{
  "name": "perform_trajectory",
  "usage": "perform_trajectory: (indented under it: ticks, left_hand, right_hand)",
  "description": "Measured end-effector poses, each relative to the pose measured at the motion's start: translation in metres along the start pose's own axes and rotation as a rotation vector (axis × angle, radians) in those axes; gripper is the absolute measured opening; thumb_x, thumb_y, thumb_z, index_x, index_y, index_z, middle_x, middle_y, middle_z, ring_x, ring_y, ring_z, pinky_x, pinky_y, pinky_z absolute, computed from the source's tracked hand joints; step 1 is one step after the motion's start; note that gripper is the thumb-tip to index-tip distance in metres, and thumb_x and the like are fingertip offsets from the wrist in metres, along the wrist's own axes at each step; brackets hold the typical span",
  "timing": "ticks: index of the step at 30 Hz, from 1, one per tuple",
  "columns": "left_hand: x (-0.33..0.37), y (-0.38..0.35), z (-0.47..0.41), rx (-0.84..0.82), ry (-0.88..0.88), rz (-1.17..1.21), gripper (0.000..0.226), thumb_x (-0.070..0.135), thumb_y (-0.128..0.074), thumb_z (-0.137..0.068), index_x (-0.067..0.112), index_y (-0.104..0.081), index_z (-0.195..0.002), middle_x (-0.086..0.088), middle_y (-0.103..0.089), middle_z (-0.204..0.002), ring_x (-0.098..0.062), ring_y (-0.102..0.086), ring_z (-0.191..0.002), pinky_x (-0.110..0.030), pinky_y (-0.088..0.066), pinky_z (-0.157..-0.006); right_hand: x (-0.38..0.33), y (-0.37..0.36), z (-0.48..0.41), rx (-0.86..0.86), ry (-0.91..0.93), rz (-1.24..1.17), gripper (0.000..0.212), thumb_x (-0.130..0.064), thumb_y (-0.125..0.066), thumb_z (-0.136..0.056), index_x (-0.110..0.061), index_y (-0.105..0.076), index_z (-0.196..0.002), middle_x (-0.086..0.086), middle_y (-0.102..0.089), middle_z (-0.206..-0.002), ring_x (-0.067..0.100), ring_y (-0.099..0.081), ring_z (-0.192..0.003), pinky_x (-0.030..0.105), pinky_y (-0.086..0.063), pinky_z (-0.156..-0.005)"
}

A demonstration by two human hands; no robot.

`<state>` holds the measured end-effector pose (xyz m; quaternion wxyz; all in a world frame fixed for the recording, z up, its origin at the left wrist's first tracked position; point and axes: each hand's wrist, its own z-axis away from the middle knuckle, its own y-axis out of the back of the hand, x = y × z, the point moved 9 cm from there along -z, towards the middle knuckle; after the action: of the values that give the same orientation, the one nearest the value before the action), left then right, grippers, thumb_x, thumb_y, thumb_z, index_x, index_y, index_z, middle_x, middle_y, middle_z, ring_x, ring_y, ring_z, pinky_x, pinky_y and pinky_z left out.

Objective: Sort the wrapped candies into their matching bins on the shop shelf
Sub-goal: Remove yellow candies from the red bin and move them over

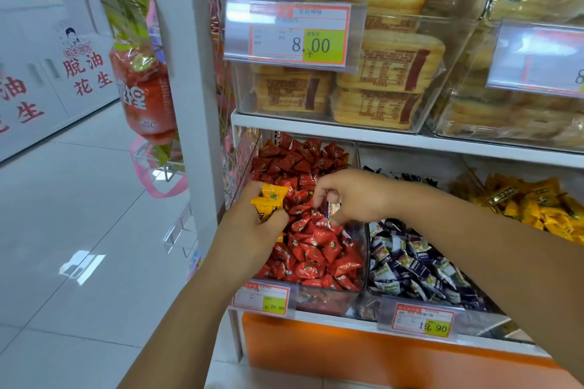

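The dark-wrapped candy point(333, 209) hung just above the red heap point(313, 249), near the middle of the red bin point(366, 240) at the left end of the lower shelf. It was pinched between the thumb and fingertips of the right hand point(350, 196). Its long axis stood roughly upright, though the fingers hid most of the wrapper. Its match, by colour, looked to be the dark heap point(417, 265) in the next bin towards the shelf's right end. That heap lay directly beside the right hand and on the wrist side of it, so the carry would probably be a short pull rightward over the shared bin wall.

The left hand point(252, 230) sat at the red bin's left wall, its fingers curled around several yellow candies point(268, 200). The yellow heap point(537, 205) lay well apart, towards the right end of the shelf and beyond the dark heap. The right arm crossed in front of that stretch of shelf.
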<state>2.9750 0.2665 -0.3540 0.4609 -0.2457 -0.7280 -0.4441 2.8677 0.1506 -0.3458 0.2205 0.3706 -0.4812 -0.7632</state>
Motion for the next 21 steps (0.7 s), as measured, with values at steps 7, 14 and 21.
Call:
perform_trajectory:
  ticks: [7, 14, 21]
  left_hand:
    - [0.001, -0.007, 0.001, -0.02, 0.01, 0.01, 0.012, 0.029, -0.06, -0.086, 0.034, -0.052, -0.094, -0.006, -0.061, -0.075, -0.031, -0.062, -0.073, -0.052, -0.054, -0.074]
    - [0.004, -0.011, 0.003, -0.028, 0.004, -0.004, 0.02, 0.04, -0.054, -0.076, 0.034, -0.052, -0.096, -0.009, -0.059, -0.073, -0.034, -0.059, -0.07, -0.054, -0.054, -0.069]
    - [0.002, -0.011, 0.003, -0.029, -0.006, -0.032, 0.011, 0.023, -0.059, -0.089, 0.029, -0.051, -0.095, -0.015, -0.057, -0.073, -0.023, -0.046, -0.051, -0.038, -0.047, -0.058]
  right_hand:
    - [0.006, 0.01, 0.007, 0.054, 0.012, -0.21, 0.029, -0.012, -0.078, -0.077, -0.033, -0.063, -0.091, -0.009, -0.053, -0.102, -0.002, -0.048, -0.086, 0.025, -0.04, -0.08]
    - [0.011, 0.016, 0.012, 0.102, 0.003, -0.254, 0.015, -0.021, -0.073, -0.083, -0.028, -0.07, -0.096, -0.008, -0.062, -0.116, 0.014, -0.061, -0.102, 0.025, -0.048, -0.087]
    - [0.003, 0.002, 0.008, -0.18, -0.023, 0.391, 0.028, 0.0, -0.051, -0.089, -0.015, -0.074, -0.09, -0.01, -0.056, -0.075, 0.002, -0.049, -0.067, 0.017, -0.037, -0.056]
